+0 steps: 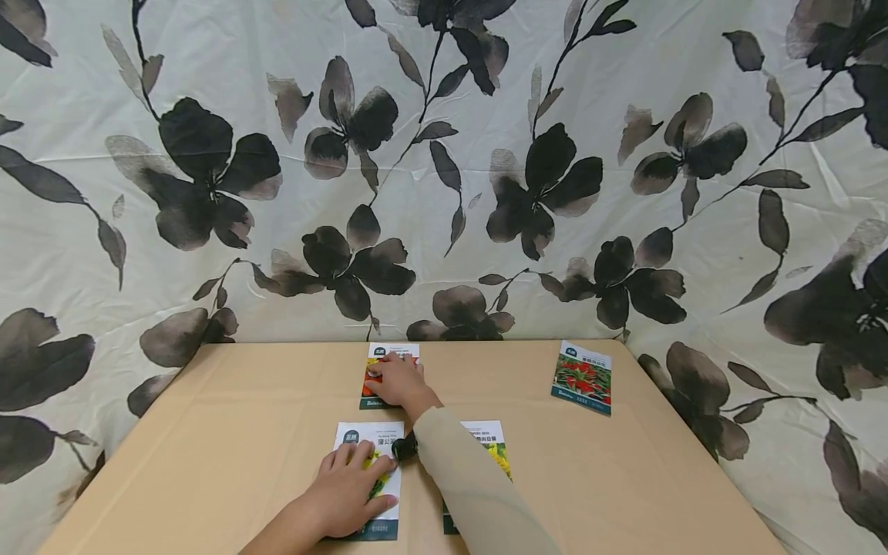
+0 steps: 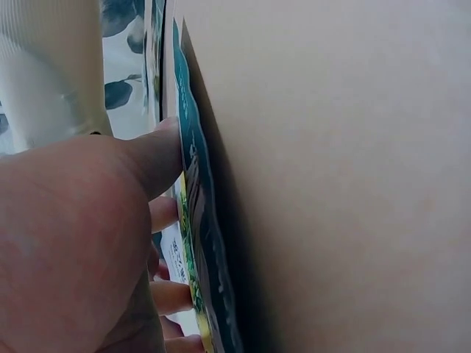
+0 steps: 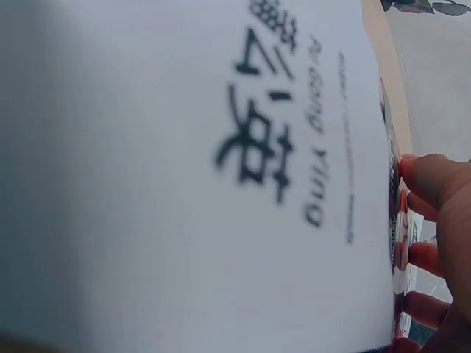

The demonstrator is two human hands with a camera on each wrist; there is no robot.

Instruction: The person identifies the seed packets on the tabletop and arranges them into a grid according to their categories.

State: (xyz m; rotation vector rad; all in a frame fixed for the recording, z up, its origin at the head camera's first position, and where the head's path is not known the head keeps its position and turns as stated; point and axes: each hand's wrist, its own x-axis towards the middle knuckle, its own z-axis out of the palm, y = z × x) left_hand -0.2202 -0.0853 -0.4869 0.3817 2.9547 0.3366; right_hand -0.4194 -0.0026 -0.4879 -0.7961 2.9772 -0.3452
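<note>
Pressing flat rectangular white packet with yellow print and teal band (image 1: 378, 486), near side of tan table (image 1: 624, 478): left hand (image 1: 347, 489), fingers spread. Right hand (image 1: 402, 381), fingers slightly bent, touches red-pictured white-and-teal rectangular packet (image 1: 371, 391), far edge.

- The left hand (image 1: 347, 493), low and just left of centre in the head view, lies palm down, fingers parted and pointing up and right.
- The left forearm (image 1: 287, 524), bare where it shows, slants up from the bottom edge.
- In the left wrist view, the left thumb (image 2: 154, 151) stretches rightward above spaced fingers.
- The right arm (image 1: 479, 486), sleeved, leans up and left from the bottom edge.
- The right hand (image 1: 398, 379), near the centre, is back-up, fingers apart.
- In the right wrist view, the right thumb (image 3: 434, 173) points left at the right edge.
</note>
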